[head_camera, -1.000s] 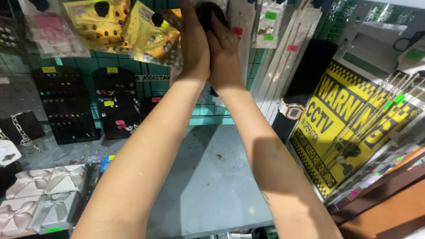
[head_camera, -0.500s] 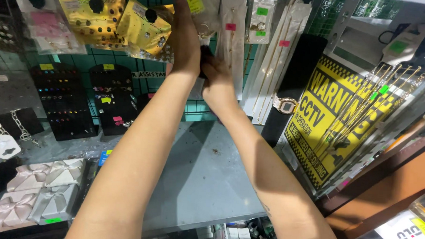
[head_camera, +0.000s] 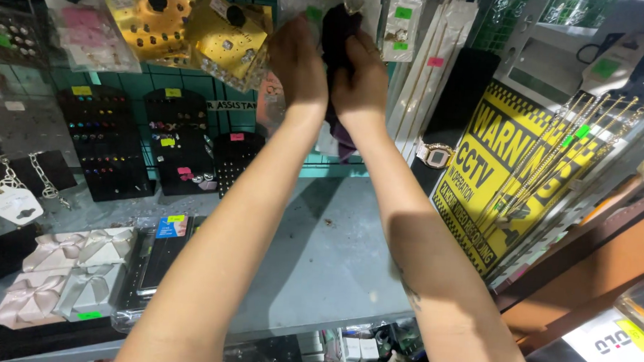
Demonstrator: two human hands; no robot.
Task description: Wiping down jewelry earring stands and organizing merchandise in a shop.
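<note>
Bright, even overhead light. Both forearms cast soft shadows onto the grey shelf (head_camera: 319, 252). Glare marks the gold foil cards (head_camera: 163, 18) and the clear plastic bags at upper left. The yellow sign (head_camera: 508, 166) is sharp; the upper corners and lower right edge are stretched and slightly blurred.

Both hands have come down from the top of the hanging display and now sit lower, close together. A second ago they were pressed against a black round thing up high; now the left hand (head_camera: 297, 62) and right hand (head_camera: 359, 86) grip a dark purple cloth (head_camera: 338, 67), whose tail hangs below the right wrist.
</note>
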